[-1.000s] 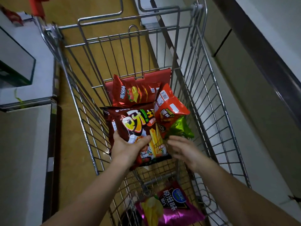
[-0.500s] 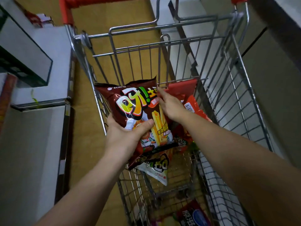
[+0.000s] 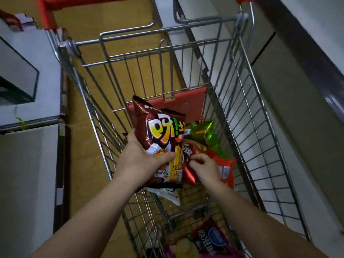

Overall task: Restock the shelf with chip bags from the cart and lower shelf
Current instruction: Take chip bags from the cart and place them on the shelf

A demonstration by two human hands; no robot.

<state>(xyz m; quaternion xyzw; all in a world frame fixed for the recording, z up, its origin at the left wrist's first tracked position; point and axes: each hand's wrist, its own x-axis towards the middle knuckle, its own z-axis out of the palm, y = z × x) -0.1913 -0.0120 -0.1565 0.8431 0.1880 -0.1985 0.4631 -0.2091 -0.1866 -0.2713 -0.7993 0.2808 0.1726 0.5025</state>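
The left hand (image 3: 141, 162) is gripping the brown fries-snack bag (image 3: 162, 144) above the cart (image 3: 260, 146), thumb across its face, long axis running up and away. The right hand (image 3: 203, 167), fingers curled, is pinching the red chip bag (image 3: 223, 164) lying just right of it; the green bag (image 3: 202, 133) is sitting just beyond those fingers.

Dark brown chip bag (image 3: 158, 138): yellow-orange lettering, white lower panel. Green foil bag (image 3: 204, 133); red-orange bag (image 3: 223, 164). Silver wire cart (image 3: 251, 108), red handle (image 3: 55, 8); purple bag (image 3: 210, 243) below.
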